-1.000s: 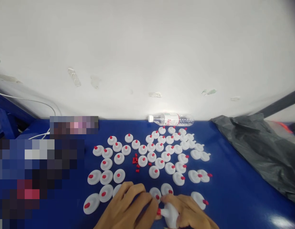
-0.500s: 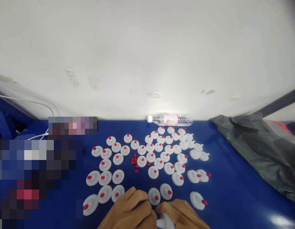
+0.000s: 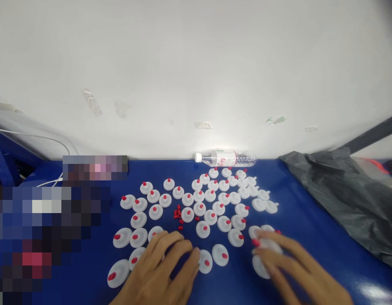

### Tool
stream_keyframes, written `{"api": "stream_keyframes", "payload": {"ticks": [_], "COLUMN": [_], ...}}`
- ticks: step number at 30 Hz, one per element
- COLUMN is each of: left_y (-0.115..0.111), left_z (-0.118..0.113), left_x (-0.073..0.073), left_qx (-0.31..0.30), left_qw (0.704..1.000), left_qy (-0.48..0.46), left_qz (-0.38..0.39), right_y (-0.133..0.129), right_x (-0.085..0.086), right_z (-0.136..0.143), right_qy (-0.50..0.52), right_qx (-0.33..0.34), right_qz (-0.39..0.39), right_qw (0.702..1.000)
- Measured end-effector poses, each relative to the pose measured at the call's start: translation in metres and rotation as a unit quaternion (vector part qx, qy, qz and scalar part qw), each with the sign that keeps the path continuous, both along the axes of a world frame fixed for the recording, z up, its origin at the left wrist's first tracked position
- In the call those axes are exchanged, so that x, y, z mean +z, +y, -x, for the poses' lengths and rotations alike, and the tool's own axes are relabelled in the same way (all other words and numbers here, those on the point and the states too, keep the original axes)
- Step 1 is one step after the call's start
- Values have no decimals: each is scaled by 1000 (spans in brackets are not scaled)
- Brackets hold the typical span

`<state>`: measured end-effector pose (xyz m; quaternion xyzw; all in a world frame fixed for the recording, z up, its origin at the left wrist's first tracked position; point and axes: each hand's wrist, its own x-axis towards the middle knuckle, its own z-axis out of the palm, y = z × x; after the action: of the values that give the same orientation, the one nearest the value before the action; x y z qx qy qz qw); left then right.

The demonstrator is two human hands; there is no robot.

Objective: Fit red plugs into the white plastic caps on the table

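Observation:
Several white round plastic pieces with red caps (image 3: 202, 228) lie spread over the blue table (image 3: 310, 237). My right hand (image 3: 294, 267) is at the lower right, fingers closed around one white piece with a red cap (image 3: 266, 245), just above another white piece. My left hand (image 3: 164, 267) rests palm down at the lower middle with fingers apart, covering a white piece; I cannot see anything gripped in it. A small heap of loose red caps (image 3: 178, 214) lies among the pieces, beyond my left hand.
A clear water bottle (image 3: 226, 158) lies on its side at the table's far edge against the white wall. A dark grey plastic bag (image 3: 348, 195) covers the right end. A white cable (image 3: 50, 181) runs at the far left beside blurred-out areas.
My hands were together at the bottom edge, working on one white piece. They have parted: the right hand carried the capped piece out to the right, the left moved forward onto the table.

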<state>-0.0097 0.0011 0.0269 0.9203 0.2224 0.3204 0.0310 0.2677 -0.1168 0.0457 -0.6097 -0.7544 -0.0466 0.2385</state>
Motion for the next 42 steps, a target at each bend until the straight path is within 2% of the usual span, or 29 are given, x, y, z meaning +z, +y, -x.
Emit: {"api": "stream_keyframes", "payload": {"ticks": [4,7,11,16,21,30,37,42], "left_y": [9,14,15,11,4,6,9,11], "left_z": [2,3,5,5,-4,-8,-7,-4], "left_x": [10,22,28,14,0,-12,-22,-32], "left_qx": [72,88,111,74,106,113,106,99], "left_qw": [995,989,986,995,994,993,993,994], "left_qy": [55,115,116,73,-17,29,32,30], "left_qz": [-29,1,40,0,0,-26,-41,-26], "right_y": [-7,-12,-15,-14,-18,-20,-19,-8], "right_x": [-9,-22,-39,-47,-51,-43,-50,-44], "right_z": [-41,-65,-79,-78,-80,-65,-76,-81], "right_qy": [-13,-22,-15,-10,17,152,74,25], "right_qx": [-197,-243,-240,-186,-174,-227,-199,-150], "right_qz": [-42,-13,13,56,90,60,79,81], "right_qw": [979,970,970,981,980,960,974,985]}}
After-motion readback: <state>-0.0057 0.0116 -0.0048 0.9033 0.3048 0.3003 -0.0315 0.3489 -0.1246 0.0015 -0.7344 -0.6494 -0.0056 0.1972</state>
